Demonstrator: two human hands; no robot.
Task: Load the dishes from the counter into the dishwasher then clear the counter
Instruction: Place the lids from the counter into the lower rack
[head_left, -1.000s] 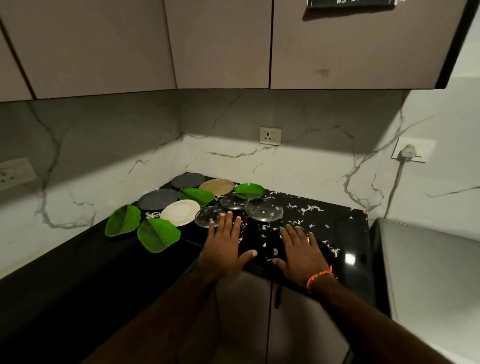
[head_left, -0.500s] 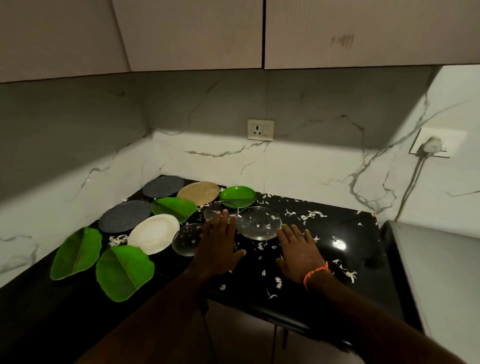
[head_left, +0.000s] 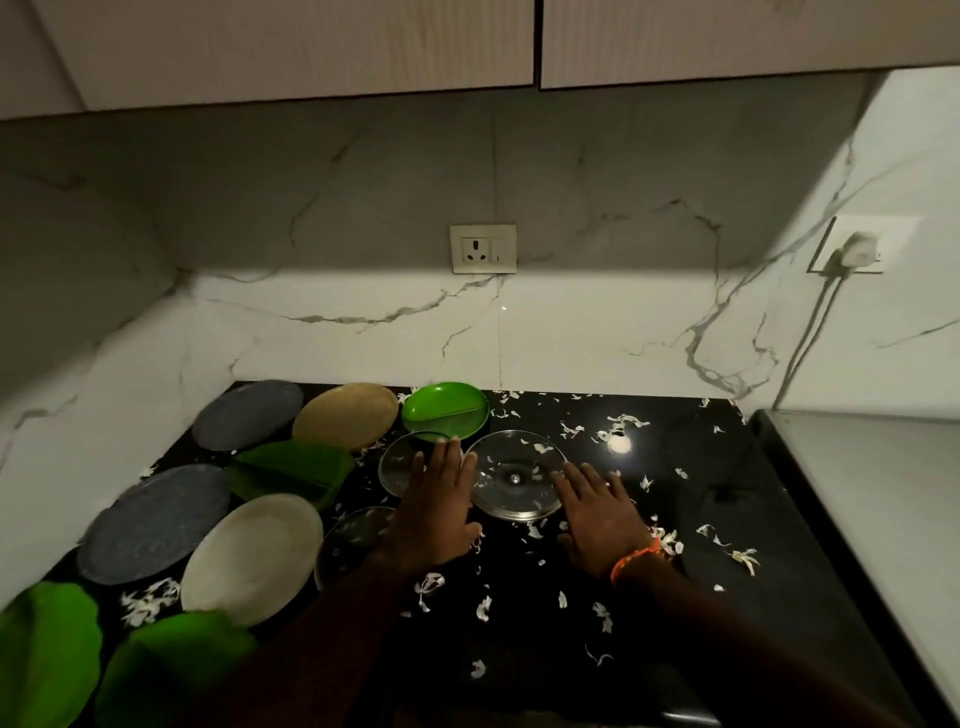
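Several dishes lie on the black counter (head_left: 701, 519). Two grey plates (head_left: 156, 522) (head_left: 248, 413), a tan plate (head_left: 345, 415), a white plate (head_left: 254, 558), a green divided plate (head_left: 445, 411) and green leaf-shaped plates (head_left: 291, 467) (head_left: 47, 649) sit on the left. A clear glass plate (head_left: 514, 475) lies in the middle, with two more glass plates (head_left: 397, 462) (head_left: 353, 535) beside it. My left hand (head_left: 436, 506) lies flat, fingers straight, left of the middle glass plate. My right hand (head_left: 602, 512) lies flat at that plate's right rim.
White scraps (head_left: 623, 423) are scattered over the counter. A grey appliance top (head_left: 872, 493) borders the counter on the right. A wall socket (head_left: 483, 248) sits on the marble backsplash, a plugged socket (head_left: 857, 244) on the right wall. Cabinets hang overhead.
The camera has moved closer and lower over the counter. Both hands have slid forward to either side of the middle glass plate, fingers still straight.
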